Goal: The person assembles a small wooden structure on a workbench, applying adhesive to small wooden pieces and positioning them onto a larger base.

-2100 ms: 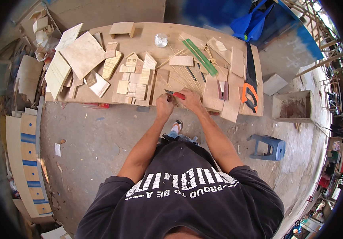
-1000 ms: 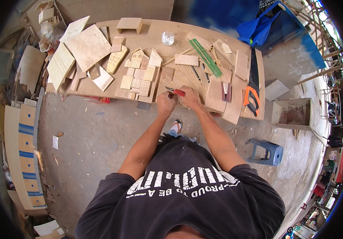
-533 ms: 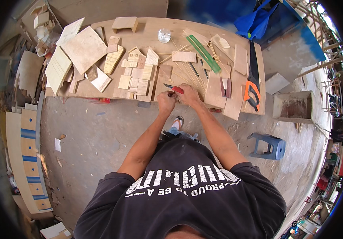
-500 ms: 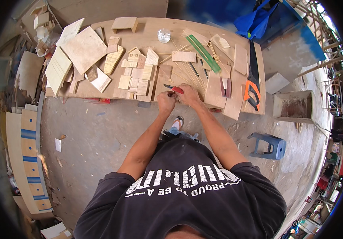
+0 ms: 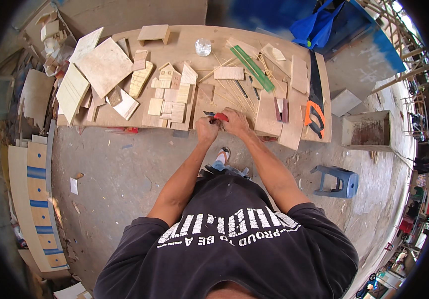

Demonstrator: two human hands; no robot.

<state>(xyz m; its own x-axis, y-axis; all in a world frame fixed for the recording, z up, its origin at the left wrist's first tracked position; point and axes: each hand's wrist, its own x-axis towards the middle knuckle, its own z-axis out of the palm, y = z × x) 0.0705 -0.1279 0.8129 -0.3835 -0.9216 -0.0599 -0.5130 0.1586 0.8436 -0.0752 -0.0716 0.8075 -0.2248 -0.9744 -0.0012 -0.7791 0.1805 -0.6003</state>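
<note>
gripping a red-handled knife with a dark blade [image 5: 221, 116] in our right hand [image 5: 236, 124], we stand at the near edge of a long, pale wooden table [image 5: 184, 48]. our right fingers are closed around the handle, and the blade points to our left, just past the knuckles of our left hand [image 5: 207, 130]. the knife is held over the table's near edge, between our two hands, which are close together. our left fingers curl inward right beside the knife; we cannot tell whether they grasp something, since the hand itself covers the spot.

just left of our hands we have a cluster of small, pale wooden blocks and house-shaped pieces [image 5: 173, 94], laid flat and close together. farther left, a large, square, light wooden board [image 5: 103, 68] overlaps other flat boards at an angle. beyond our right hand we see thin, straw-coloured sticks [image 5: 233, 91] strewn about, with a long, translucent green strip [image 5: 252, 69] lying slantwise near a rectangular pale wooden piece [image 5: 228, 73]. at the right end of the table lies a black-bladed handsaw with an orange handle [image 5: 316, 92]. near the far edge we have a clear, rounded container [image 5: 203, 47]. a blue plastic stool [image 5: 352, 183] stands on the floor to our right.
</note>
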